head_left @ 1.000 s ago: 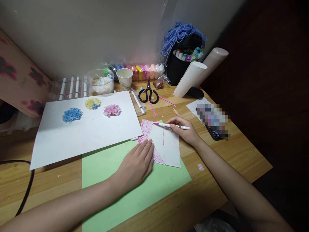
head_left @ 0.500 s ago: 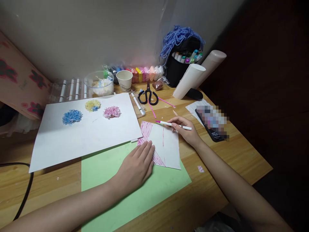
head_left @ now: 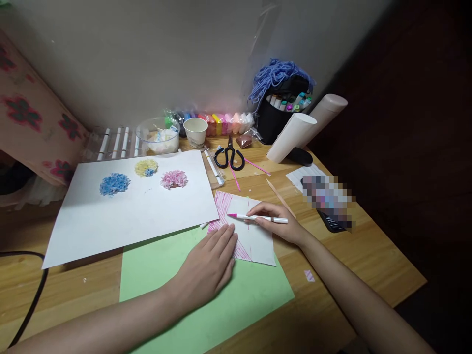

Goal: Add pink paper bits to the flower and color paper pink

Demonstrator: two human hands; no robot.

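Note:
My left hand (head_left: 208, 268) lies flat with fingers together on the lower left part of a small white paper (head_left: 254, 236) that is partly hatched with pink lines. My right hand (head_left: 282, 223) is closed on a white marker with a pink tip (head_left: 258, 217), held almost level, its tip over the middle of that paper. The small paper rests on a light green sheet (head_left: 221, 305) on the wooden desk (head_left: 368, 255).
A large white sheet (head_left: 125, 206) carries blue, yellow and pink fluffy clusters. Behind it stand a clear bowl (head_left: 158, 135), a paper cup (head_left: 195, 132), coloured clay packs (head_left: 221, 123), black scissors (head_left: 229, 155), a black marker bag (head_left: 275, 118), two paper rolls (head_left: 295, 130) and a black cable (head_left: 25, 309).
My right hand has brought the marker down and toward me, from the paper's far edge to over its middle. The left hand stays pressed on the paper. The camera tilted a little.

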